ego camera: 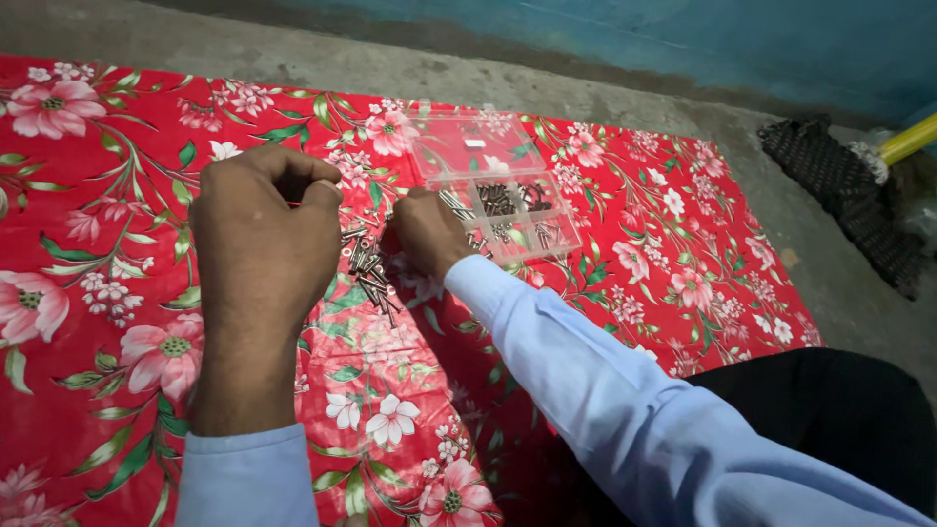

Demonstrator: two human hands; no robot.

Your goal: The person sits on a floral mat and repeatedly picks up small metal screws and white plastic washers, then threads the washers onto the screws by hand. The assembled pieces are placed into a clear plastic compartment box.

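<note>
Your left hand (259, 229) is hovering curled, nearly closed, left of the screw pile (371, 268); contents unclear. Your right hand (427, 232) is pinching one screw (455, 203) beside it.

A red cloth (88, 293) printed with pink and white flowers and green leaves covers most of the view, spread flat over a grey concrete floor (390, 59). Beyond the floor runs a blue wall (703, 39). At the right, off the cloth, a dark woven mat (839, 195) lies crumpled on the concrete, and a yellow tube (910, 140) pokes in from the edge just above it.
</note>
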